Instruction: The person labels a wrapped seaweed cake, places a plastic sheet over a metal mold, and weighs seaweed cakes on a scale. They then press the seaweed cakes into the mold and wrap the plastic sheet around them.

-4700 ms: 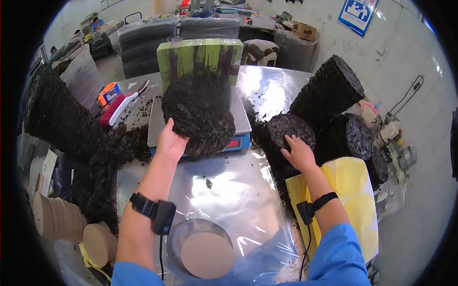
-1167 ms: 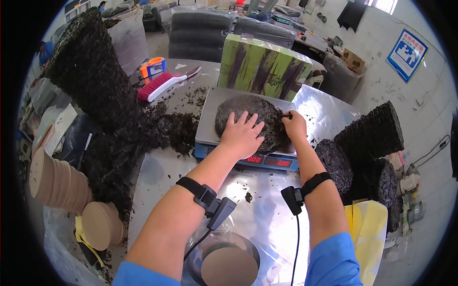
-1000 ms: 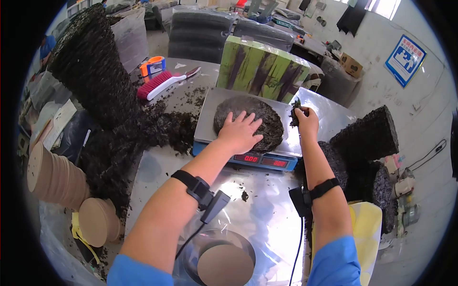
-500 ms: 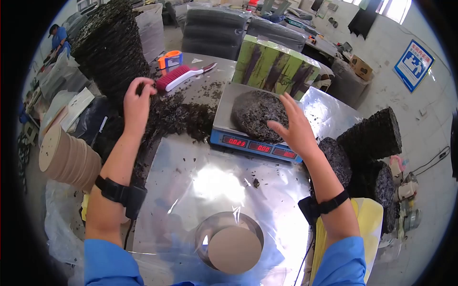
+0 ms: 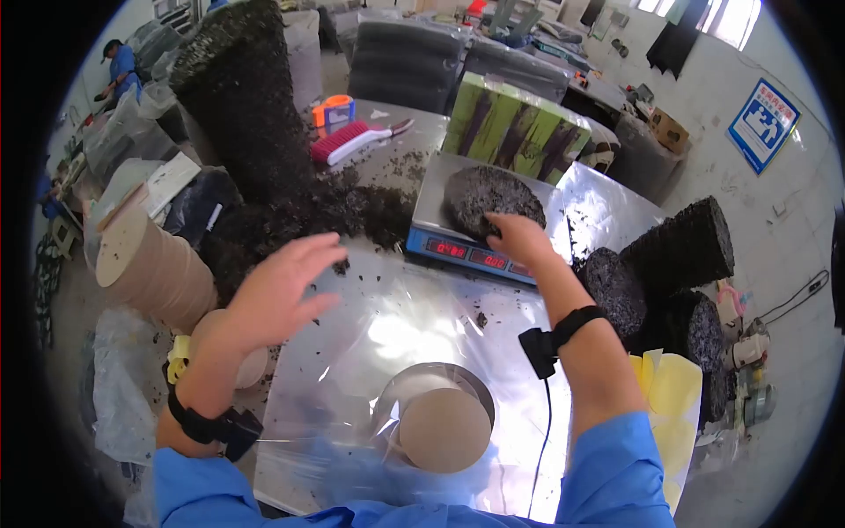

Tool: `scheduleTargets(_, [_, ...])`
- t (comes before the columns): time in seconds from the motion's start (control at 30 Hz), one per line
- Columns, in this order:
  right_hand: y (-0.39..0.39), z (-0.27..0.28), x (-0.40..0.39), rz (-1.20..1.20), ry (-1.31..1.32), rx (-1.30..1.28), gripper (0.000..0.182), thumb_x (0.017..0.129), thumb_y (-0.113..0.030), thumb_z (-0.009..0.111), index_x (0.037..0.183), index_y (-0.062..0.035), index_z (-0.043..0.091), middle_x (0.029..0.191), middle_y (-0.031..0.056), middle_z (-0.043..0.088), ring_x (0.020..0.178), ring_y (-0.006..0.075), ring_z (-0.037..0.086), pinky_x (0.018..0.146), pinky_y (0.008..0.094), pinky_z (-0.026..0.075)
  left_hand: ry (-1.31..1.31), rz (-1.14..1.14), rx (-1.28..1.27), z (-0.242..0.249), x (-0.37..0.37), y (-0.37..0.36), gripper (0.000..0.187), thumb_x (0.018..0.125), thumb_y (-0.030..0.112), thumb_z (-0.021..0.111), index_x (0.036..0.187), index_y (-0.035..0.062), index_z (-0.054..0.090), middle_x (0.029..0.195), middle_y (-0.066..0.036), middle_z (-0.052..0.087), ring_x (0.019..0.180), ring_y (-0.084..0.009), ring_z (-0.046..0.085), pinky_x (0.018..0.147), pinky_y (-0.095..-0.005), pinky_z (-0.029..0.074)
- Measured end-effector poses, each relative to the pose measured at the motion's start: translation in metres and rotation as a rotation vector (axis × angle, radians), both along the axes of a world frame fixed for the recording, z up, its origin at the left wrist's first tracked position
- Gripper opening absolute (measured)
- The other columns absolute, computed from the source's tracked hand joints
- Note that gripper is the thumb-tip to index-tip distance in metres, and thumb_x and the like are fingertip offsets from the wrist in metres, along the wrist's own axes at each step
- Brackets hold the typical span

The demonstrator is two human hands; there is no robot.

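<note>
On the pan of a blue digital scale (image 5: 472, 257) lies a dark, flaky round cake (image 5: 488, 194), perhaps dried seaweed. My right hand (image 5: 521, 239) is at the cake's front edge, with its thumb and fingers closed on the rim. Over the plastic sheet at the left, my left hand (image 5: 286, 290) is open, fingers stretched out and slightly blurred, holding nothing. Between my forearms, a round cardboard disc (image 5: 445, 431) rests partly over a metal ring (image 5: 410, 378). Loose dark flakes (image 5: 352, 211) are heaped beyond my left hand.
A tall dark stack (image 5: 242, 97) rises at the back left, beside a red-bristled brush (image 5: 348, 141) and an orange tape dispenser (image 5: 333, 112). Cardboard discs (image 5: 158, 264) are piled at the left. More dark cakes (image 5: 682, 246) stand at right. A green box (image 5: 515, 128) is behind the scale.
My left hand has come back from the dark stack toward me and opened. My right hand has moved down to the cake's front edge. The scale's first reading has changed.
</note>
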State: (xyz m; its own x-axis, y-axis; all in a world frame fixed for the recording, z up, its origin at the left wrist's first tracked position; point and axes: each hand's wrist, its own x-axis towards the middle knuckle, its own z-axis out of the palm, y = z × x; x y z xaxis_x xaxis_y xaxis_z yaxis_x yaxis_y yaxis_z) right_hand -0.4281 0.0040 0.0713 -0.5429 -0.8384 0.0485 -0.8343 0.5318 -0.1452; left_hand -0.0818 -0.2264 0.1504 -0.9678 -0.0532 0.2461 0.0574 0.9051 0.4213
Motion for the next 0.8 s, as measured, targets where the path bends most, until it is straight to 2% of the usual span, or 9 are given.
scheduleTargets(0.03, [-0.002,-0.017,0.002,0.015,0.203,-0.046,0.046,0.083,-0.018,0.061,0.128,-0.0108,0.058,0.116,0.019,0.065,0.103,0.0369,0.063,0.088,0.0463,0.05,-0.002,-0.031,0.008,0.007,0.01,0.012,0.051,0.084,0.02,0.069,0.132,0.007,0.054,0.143,-0.015,0.047,0.128,-0.0346,0.048,0.107,-0.0401,0.039])
scheduleTargets(0.13, [-0.002,-0.023,0.01,-0.137,0.185,-0.183,0.045,0.082,-0.01,0.057,0.127,-0.0109,0.058,0.119,0.0174,0.064,0.105,0.0359,0.063,0.09,0.046,0.05,-0.019,-0.047,0.013,0.036,0.047,0.044,0.051,0.084,0.021,0.069,0.131,0.0064,0.055,0.141,-0.015,0.049,0.127,-0.0349,0.049,0.107,-0.0403,0.039])
scheduleTargets(0.17, [-0.011,0.006,0.029,-0.201,0.118,-0.046,0.048,0.081,-0.003,0.055,0.127,-0.0113,0.059,0.131,0.0126,0.059,0.117,0.033,0.058,0.097,0.042,0.048,-0.04,-0.037,0.037,0.046,0.062,0.053,0.051,0.083,0.021,0.069,0.13,0.0055,0.055,0.14,-0.016,0.05,0.127,-0.035,0.049,0.106,-0.0406,0.04])
scheduleTargets(0.2, [0.0,-0.002,0.023,-0.264,0.275,-0.451,0.049,0.079,0.001,0.054,0.126,-0.0121,0.06,0.135,0.0115,0.057,0.122,0.0327,0.055,0.1,0.0409,0.047,-0.03,-0.021,0.02,0.05,0.079,0.059,0.051,0.083,0.021,0.069,0.13,0.0055,0.055,0.14,-0.016,0.05,0.127,-0.035,0.049,0.106,-0.0406,0.04])
scheduleTargets(0.27, [0.016,0.008,0.017,-0.162,0.362,-0.64,0.053,0.077,0.008,0.055,0.126,-0.0111,0.061,0.135,0.0126,0.057,0.123,0.0339,0.053,0.104,0.0395,0.044,0.001,0.051,-0.057,0.052,0.118,0.066,0.047,0.084,0.02,0.068,0.126,0.0033,0.058,0.137,-0.016,0.053,0.124,-0.0336,0.051,0.104,-0.0419,0.041])
scheduleTargets(0.33, [0.044,0.044,0.058,-0.038,0.362,-0.614,0.061,0.072,0.009,0.061,0.13,-0.0107,0.057,0.137,0.0153,0.055,0.129,0.0314,0.048,0.112,0.0442,0.036,0.06,0.142,-0.029,0.041,0.145,0.059,0.046,0.083,0.017,0.067,0.126,0.0028,0.058,0.135,-0.016,0.054,0.123,-0.0336,0.052,0.104,-0.0418,0.041])
scheduleTargets(0.47, [0.119,0.06,0.173,0.246,0.446,-0.573,0.05,0.073,0.004,0.063,0.122,-0.0081,0.063,0.128,0.0154,0.06,0.123,0.034,0.054,0.108,0.0488,0.04,0.222,0.334,0.32,0.003,0.16,0.08,0.045,0.083,0.014,0.066,0.126,0.0033,0.059,0.132,-0.014,0.058,0.121,-0.0345,0.053,0.103,-0.042,0.041])
scheduleTargets(0.63, [0.191,-0.018,0.303,0.378,0.235,-0.297,0.042,0.083,-0.011,0.056,0.124,-0.0121,0.064,0.131,0.013,0.058,0.128,0.0309,0.051,0.111,0.0498,0.036,0.136,0.01,0.103,-0.061,0.109,0.143,0.055,0.08,0.021,0.072,0.129,0.003,0.056,0.139,-0.015,0.052,0.125,-0.0341,0.05,0.105,-0.0431,0.04])
scheduleTargets(0.8, [0.178,-0.057,0.321,0.291,0.132,-0.167,0.046,0.083,-0.01,0.054,0.129,-0.012,0.059,0.135,0.0109,0.056,0.132,0.0304,0.047,0.113,0.0482,0.033,0.065,-0.11,0.027,-0.08,0.086,0.17,0.056,0.079,0.023,0.074,0.126,-0.0008,0.056,0.136,-0.016,0.052,0.123,-0.0336,0.051,0.103,-0.0427,0.043])
